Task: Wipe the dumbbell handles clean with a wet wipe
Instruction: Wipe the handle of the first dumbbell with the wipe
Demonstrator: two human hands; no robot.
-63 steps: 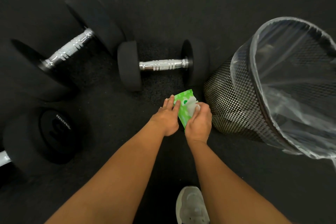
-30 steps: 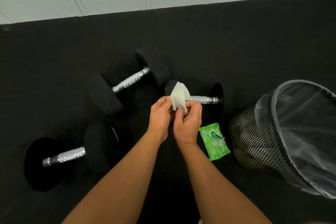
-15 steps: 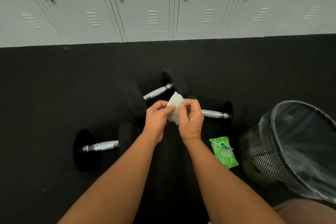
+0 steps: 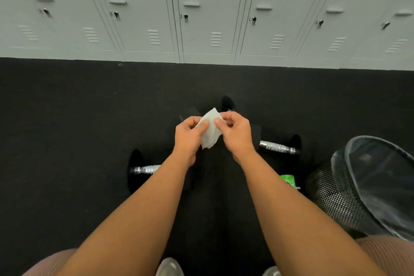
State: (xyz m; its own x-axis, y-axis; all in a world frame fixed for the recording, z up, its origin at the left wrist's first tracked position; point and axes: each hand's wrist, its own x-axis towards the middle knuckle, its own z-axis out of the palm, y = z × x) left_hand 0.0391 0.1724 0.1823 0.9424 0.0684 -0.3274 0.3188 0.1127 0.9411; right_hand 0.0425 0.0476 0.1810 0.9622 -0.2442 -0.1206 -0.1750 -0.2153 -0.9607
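Observation:
A white wet wipe (image 4: 210, 130) is held up in front of me, partly folded. My left hand (image 4: 190, 136) pinches its left side and my right hand (image 4: 235, 132) pinches its right side. Below my hands lie black dumbbells on the dark floor. One chrome handle (image 4: 145, 169) shows to the left of my left forearm. Another chrome handle (image 4: 276, 147) shows to the right of my right hand. A third dumbbell is mostly hidden behind my hands; only a black end (image 4: 226, 103) shows. The green wipe packet (image 4: 289, 180) peeks out beside my right forearm.
A black mesh bin (image 4: 336, 195) with a clear liner stands at the right, next to the packet. A row of pale grey lockers (image 4: 212, 18) lines the far wall. My knees and shoe tips (image 4: 169, 268) show at the bottom edge.
My head has risen, so the lockers fill more of the view and the dumbbells sit lower. Both hands went from the packet to holding a pulled-out wipe and have moved slightly apart on it.

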